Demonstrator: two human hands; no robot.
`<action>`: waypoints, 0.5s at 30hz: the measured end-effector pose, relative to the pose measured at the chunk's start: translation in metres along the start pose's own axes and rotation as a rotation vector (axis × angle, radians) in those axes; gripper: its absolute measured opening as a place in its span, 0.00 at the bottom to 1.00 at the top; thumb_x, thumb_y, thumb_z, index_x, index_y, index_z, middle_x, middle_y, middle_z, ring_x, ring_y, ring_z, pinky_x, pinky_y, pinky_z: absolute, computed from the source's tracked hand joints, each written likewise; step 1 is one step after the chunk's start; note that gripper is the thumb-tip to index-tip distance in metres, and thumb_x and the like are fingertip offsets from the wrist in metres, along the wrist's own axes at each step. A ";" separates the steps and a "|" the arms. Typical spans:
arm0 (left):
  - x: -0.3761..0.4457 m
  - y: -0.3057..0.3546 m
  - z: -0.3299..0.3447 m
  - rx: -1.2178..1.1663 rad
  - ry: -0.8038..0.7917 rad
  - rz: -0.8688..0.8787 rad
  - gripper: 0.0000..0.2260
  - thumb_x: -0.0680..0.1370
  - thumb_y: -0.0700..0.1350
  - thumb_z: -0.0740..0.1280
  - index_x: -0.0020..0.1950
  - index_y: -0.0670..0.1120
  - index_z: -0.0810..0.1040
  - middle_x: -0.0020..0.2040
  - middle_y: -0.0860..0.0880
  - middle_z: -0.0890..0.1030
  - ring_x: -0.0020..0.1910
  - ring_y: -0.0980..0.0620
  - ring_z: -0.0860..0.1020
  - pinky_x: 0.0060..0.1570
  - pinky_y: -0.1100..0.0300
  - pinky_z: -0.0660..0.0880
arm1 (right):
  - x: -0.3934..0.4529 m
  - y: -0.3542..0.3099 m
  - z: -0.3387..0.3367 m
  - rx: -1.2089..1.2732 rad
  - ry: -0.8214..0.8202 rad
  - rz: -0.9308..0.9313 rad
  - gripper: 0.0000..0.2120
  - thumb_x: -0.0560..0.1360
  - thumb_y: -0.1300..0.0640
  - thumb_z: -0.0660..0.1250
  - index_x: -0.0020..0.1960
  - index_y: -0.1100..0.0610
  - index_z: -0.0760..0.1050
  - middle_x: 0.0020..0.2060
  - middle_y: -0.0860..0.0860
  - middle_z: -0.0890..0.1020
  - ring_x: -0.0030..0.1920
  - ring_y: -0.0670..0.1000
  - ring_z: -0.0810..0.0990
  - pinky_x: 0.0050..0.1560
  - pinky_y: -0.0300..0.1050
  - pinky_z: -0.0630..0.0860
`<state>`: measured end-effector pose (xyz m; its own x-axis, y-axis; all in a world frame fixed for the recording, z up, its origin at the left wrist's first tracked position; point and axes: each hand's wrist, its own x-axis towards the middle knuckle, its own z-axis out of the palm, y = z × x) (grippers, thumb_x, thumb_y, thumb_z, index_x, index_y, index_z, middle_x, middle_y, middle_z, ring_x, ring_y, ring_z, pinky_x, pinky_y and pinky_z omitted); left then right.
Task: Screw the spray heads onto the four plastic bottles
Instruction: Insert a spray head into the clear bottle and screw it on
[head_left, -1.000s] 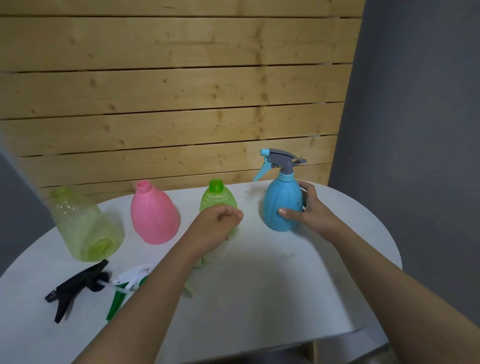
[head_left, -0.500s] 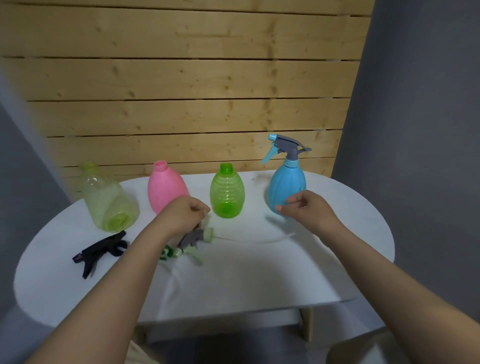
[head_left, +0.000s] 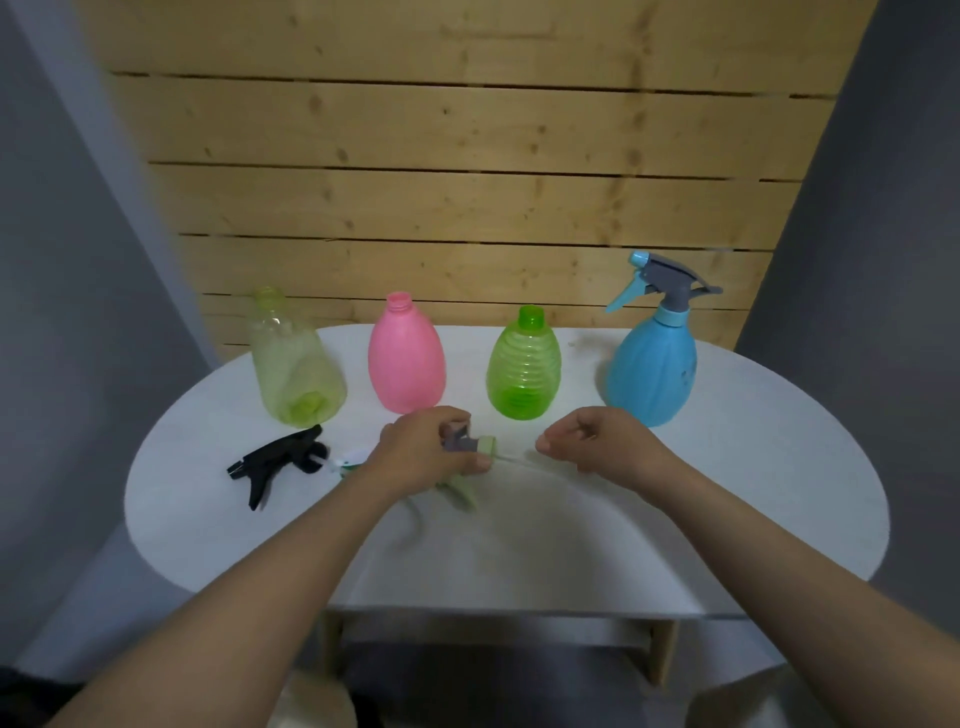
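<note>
White table (head_left: 727, 499) — four bottles (head_left: 406, 358), seemingly two loose spray heads (head_left: 275, 461).

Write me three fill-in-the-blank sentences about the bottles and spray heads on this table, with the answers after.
1. The only bottle already wearing a spray head is the ____ bottle.
2. The left hand grips a spray head with a grey body and a pale ____ collar.
3. The spray head lying untouched on the table near the clear bottle is ____.

Answers: blue; green; black
</note>
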<state>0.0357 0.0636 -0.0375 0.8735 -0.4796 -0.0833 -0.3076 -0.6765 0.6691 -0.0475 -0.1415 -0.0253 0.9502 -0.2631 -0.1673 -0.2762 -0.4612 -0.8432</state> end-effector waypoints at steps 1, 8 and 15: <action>0.001 0.000 0.001 0.008 0.003 0.003 0.30 0.61 0.56 0.77 0.60 0.48 0.77 0.48 0.51 0.77 0.51 0.45 0.77 0.55 0.52 0.73 | 0.001 0.001 0.002 -0.010 -0.009 0.009 0.14 0.66 0.50 0.76 0.46 0.58 0.82 0.37 0.50 0.82 0.36 0.46 0.77 0.43 0.41 0.74; 0.007 0.009 -0.006 -0.261 -0.046 -0.032 0.26 0.66 0.42 0.77 0.63 0.42 0.75 0.43 0.48 0.77 0.34 0.58 0.76 0.29 0.74 0.70 | 0.007 -0.002 0.006 -0.035 -0.039 0.022 0.11 0.69 0.49 0.73 0.44 0.56 0.84 0.31 0.46 0.79 0.30 0.42 0.73 0.37 0.35 0.71; -0.003 0.013 -0.043 -0.489 -0.121 -0.074 0.10 0.74 0.39 0.70 0.54 0.41 0.78 0.39 0.46 0.81 0.37 0.50 0.76 0.32 0.64 0.68 | 0.001 -0.030 0.008 0.146 -0.116 -0.030 0.09 0.73 0.49 0.68 0.44 0.52 0.84 0.40 0.49 0.84 0.38 0.46 0.77 0.43 0.37 0.73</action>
<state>0.0450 0.0806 0.0032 0.8274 -0.5213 -0.2089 -0.0090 -0.3842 0.9232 -0.0368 -0.1208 -0.0043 0.9703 -0.1473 -0.1919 -0.2316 -0.3369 -0.9126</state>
